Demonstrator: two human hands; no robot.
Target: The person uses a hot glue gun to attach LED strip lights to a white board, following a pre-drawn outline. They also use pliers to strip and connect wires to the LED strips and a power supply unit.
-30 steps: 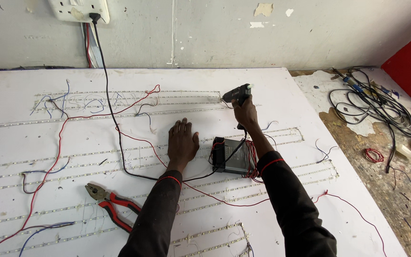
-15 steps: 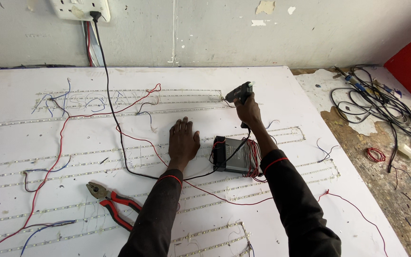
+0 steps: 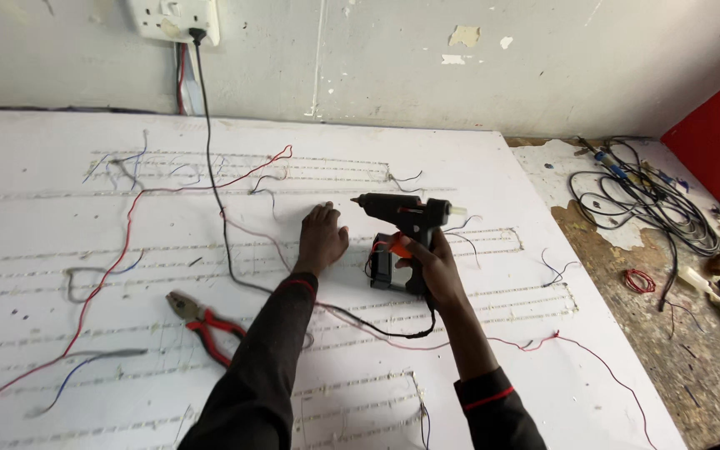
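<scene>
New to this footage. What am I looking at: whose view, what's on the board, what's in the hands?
There is no machine here: one head-worn camera looks down at a person's two bare hands. The right hand has a black hot-glue gun in its grip, nozzle pointing left, above a small black box with wires. The left hand rests flat on the large white board, empty. On the board lie thin strips in rows, loose red wire and blue wire, a black power cord running to a wall socket, and red-handled pliers. A tangle of cables sits on the worn bench to the right.
</scene>
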